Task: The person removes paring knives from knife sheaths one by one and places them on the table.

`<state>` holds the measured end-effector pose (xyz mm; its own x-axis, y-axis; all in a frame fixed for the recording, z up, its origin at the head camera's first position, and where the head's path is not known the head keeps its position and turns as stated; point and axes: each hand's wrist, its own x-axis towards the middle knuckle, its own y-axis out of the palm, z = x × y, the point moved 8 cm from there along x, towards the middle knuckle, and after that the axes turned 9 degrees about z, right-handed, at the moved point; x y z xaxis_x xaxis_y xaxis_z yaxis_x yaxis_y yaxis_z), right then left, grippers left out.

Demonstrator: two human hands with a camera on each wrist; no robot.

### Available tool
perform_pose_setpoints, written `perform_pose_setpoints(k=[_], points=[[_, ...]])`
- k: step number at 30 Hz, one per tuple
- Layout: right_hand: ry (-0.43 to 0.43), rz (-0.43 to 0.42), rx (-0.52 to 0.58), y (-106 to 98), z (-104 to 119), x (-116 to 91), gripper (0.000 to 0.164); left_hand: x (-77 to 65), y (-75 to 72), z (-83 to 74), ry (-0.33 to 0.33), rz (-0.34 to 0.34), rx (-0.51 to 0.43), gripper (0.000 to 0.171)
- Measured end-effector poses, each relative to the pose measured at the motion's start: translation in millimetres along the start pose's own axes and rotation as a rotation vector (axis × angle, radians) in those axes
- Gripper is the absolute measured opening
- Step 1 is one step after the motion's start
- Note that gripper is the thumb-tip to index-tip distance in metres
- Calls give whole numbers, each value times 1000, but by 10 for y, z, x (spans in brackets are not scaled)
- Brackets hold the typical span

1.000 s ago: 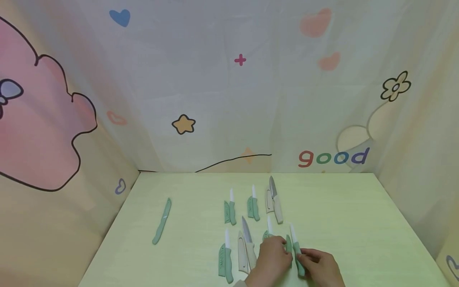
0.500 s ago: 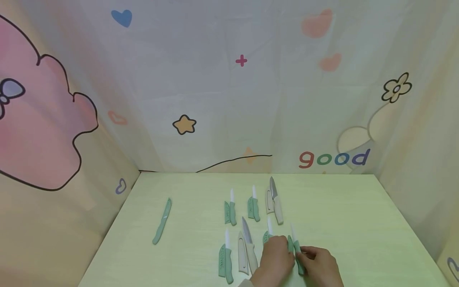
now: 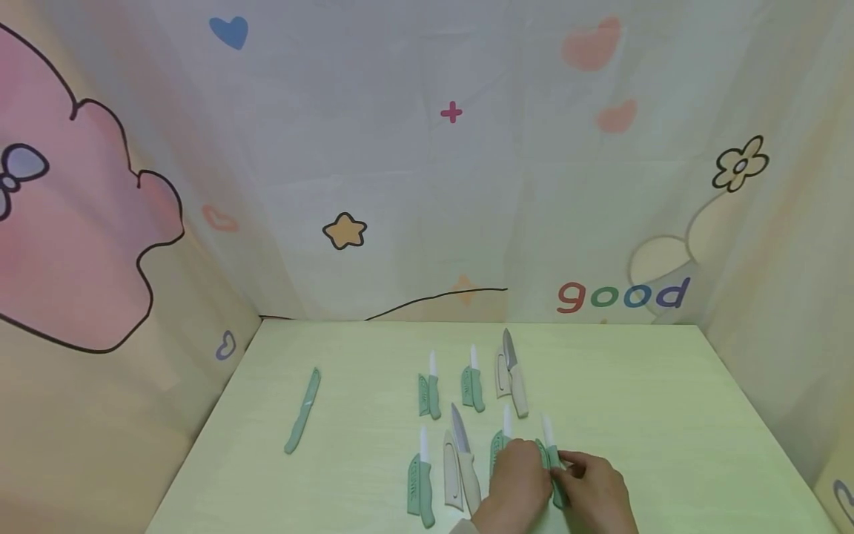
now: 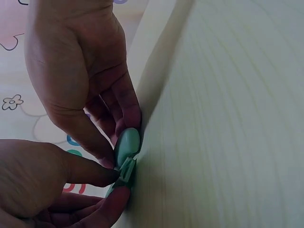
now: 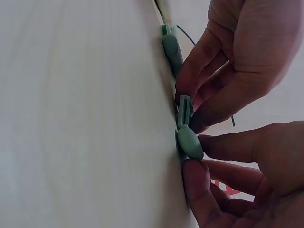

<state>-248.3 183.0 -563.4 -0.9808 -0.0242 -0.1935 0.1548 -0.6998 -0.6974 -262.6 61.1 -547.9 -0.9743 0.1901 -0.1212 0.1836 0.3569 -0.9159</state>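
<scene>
My left hand (image 3: 520, 478) pinches a green knife sheath (image 4: 126, 172) between thumb and finger, its slotted end showing in both wrist views. Right beside it, my right hand (image 3: 597, 489) holds the green handle (image 5: 190, 142) of a small knife with a white blade (image 3: 548, 430) that points away from me. Sheath and knife lie side by side, low at the table surface. Another white-bladed knife (image 3: 507, 423) and its green sheath (image 3: 497, 449) lie just left, partly hidden by my left hand.
Left of my hands lies a beige-handled steel knife (image 3: 470, 475) beside its beige sheath (image 3: 452, 475), then a green knife (image 3: 425, 489). Behind are two more green knives and a beige one (image 3: 517, 386). A sheathed green knife (image 3: 303, 411) lies far left on the table (image 3: 360, 437).
The held sheath and knife have come closer together. My left hand has shifted slightly right, and my right hand a little away from me. The partly hidden knife and sheath have moved slightly right.
</scene>
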Motion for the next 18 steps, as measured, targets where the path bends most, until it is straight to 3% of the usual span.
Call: perform_pose_setpoints(k=[18], points=[[-42,41,-29,13,40,21,41,0,48,11,-6,30,-83,21]])
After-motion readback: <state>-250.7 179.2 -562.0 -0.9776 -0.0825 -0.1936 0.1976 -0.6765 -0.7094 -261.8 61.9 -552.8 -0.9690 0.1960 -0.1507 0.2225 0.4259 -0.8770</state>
